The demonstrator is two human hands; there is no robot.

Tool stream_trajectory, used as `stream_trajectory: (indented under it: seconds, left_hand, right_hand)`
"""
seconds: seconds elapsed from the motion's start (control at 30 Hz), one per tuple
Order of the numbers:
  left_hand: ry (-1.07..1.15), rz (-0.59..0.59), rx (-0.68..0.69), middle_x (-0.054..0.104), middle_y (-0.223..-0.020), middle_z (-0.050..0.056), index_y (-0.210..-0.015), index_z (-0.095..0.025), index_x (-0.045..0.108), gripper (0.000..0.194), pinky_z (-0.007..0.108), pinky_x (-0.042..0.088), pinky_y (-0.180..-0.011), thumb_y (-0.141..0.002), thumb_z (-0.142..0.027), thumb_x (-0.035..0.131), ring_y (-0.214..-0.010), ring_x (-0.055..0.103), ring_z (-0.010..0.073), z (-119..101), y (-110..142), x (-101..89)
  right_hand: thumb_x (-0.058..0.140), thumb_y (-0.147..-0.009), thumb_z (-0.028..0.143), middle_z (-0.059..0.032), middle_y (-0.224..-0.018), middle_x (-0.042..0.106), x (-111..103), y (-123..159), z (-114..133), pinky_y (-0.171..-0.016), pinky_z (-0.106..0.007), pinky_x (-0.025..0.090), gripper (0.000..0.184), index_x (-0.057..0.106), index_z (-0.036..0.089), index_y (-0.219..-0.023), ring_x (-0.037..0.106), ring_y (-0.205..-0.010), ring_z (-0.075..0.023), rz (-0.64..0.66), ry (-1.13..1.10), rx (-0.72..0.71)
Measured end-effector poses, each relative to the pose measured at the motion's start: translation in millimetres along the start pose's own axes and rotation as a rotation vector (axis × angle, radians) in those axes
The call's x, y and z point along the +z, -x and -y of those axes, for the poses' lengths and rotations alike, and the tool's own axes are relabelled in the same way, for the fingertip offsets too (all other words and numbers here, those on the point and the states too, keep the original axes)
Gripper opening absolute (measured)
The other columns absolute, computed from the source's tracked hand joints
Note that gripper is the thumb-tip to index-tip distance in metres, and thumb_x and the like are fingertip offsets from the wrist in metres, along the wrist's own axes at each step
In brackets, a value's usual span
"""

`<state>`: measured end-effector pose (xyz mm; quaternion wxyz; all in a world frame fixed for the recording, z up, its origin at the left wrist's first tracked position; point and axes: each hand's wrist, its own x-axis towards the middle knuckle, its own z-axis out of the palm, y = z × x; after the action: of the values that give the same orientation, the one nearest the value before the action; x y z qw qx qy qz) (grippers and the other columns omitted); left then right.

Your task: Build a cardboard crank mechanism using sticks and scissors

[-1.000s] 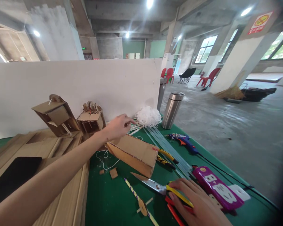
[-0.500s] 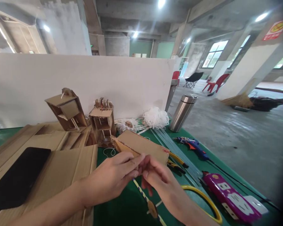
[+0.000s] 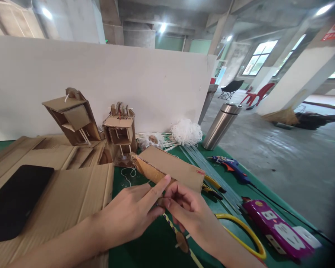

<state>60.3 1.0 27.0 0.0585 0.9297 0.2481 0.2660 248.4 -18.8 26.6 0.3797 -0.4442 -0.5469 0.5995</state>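
Observation:
My left hand point(image 3: 128, 214) and my right hand point(image 3: 192, 214) meet over the green table point(image 3: 145, 245), fingertips pinched together on a small brown piece I cannot make out. Just beyond the fingers lies a long folded cardboard piece point(image 3: 170, 169). Below them a striped straw with a cardboard disc point(image 3: 181, 240) rests on the table. Scissors with a yellow loop handle point(image 3: 245, 234) lie to the right of my right wrist.
Two small cardboard models point(image 3: 75, 117) point(image 3: 120, 130) stand at the back by a white board wall. Flat cardboard sheets with a black slab point(image 3: 13, 201) fill the left. A steel flask point(image 3: 222, 124), white string tangle point(image 3: 185, 132), blue glue gun point(image 3: 230, 165), purple power strip point(image 3: 276, 227) and pliers sit right.
A second ago my left hand reached to the back of the table and my right lay on the scissors; both have come together in front, pinching a small piece.

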Motion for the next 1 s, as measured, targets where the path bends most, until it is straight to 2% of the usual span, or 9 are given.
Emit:
stream_trajectory:
  seconds: [0.1, 0.23, 0.37, 0.47, 0.63, 0.83, 1.0]
  left_hand:
    - [0.055, -0.046, -0.069, 0.067, -0.093, 0.006, -0.131, -0.017, 0.040, 0.034, 0.033, 0.057, -0.064, -0.098, -0.021, 0.047, -0.077, 0.064, 0.0205, -1.8, -0.4, -0.7]
    - [0.085, -0.114, -0.109, 0.066, -0.088, 0.003, -0.107, -0.019, 0.053, 0.014, 0.029, 0.053, -0.064, -0.093, -0.019, 0.056, -0.080, 0.063, 0.0195, -3.6, -1.6, -1.3]
    - [0.138, -0.156, -0.122, 0.067, -0.089, 0.002, -0.102, -0.020, 0.058, 0.010, 0.029, 0.052, -0.068, -0.093, -0.019, 0.059, -0.081, 0.061, 0.0178, -2.8, -2.2, -1.2]
    - [0.151, -0.183, -0.131, 0.067, -0.088, 0.001, -0.100, -0.020, 0.059, 0.008, 0.029, 0.051, -0.070, -0.092, -0.020, 0.061, -0.080, 0.060, 0.0169, -1.3, -2.6, -0.5]
    - [0.164, -0.217, -0.112, 0.068, -0.092, 0.003, -0.105, -0.019, 0.061, 0.013, 0.030, 0.052, -0.074, -0.092, -0.016, 0.059, -0.084, 0.060, 0.0169, -0.2, -3.0, 0.9]
    - [0.184, -0.194, -0.133, 0.069, -0.097, 0.005, -0.115, -0.020, 0.061, 0.023, 0.031, 0.055, -0.076, -0.094, -0.015, 0.055, -0.088, 0.061, 0.0179, -1.7, -2.2, 0.8]
    - [0.198, -0.188, -0.144, 0.069, -0.096, 0.005, -0.112, -0.019, 0.061, 0.020, 0.030, 0.054, -0.075, -0.095, -0.014, 0.053, -0.086, 0.060, 0.0173, -1.5, -1.3, 1.8]
  right_hand:
    - [0.068, -0.076, 0.057, 0.0064, -0.056, 0.047, -2.4, -1.2, -2.9, -0.040, -0.019, 0.034, 0.042, 0.050, 0.019, -0.075, 0.042, -0.046, -0.0070, 0.003, -0.064, 0.042]
    - [0.069, -0.073, 0.057, 0.0064, -0.054, 0.049, -1.7, -2.9, -3.2, -0.038, -0.018, 0.037, 0.042, 0.052, 0.018, -0.074, 0.043, -0.043, -0.0070, -0.015, -0.122, 0.032]
    - [0.070, -0.072, 0.056, 0.0083, -0.049, 0.044, -0.7, -3.5, -0.9, -0.038, -0.017, 0.035, 0.042, 0.052, 0.018, -0.073, 0.040, -0.040, -0.0061, -0.046, -0.113, 0.040]
    - [0.069, -0.073, 0.056, 0.0071, -0.053, 0.047, -1.3, -3.9, -1.4, -0.037, -0.018, 0.035, 0.042, 0.052, 0.018, -0.073, 0.040, -0.040, -0.0055, -0.043, -0.104, 0.033]
    - [0.067, -0.075, 0.059, 0.0077, -0.053, 0.046, -1.6, -3.8, -5.0, -0.039, -0.019, 0.037, 0.043, 0.051, 0.019, -0.079, 0.042, -0.042, -0.0075, -0.013, -0.123, 0.021]
    - [0.065, -0.077, 0.061, 0.0083, -0.049, 0.045, -1.6, -1.5, -5.1, -0.040, -0.019, 0.034, 0.045, 0.050, 0.019, -0.077, 0.040, -0.041, -0.0075, 0.012, -0.077, 0.047]
    - [0.068, -0.074, 0.064, 0.0078, -0.052, 0.045, -2.3, 0.4, -5.3, -0.040, -0.020, 0.035, 0.048, 0.049, 0.020, -0.076, 0.041, -0.043, -0.0080, 0.016, -0.073, 0.058]
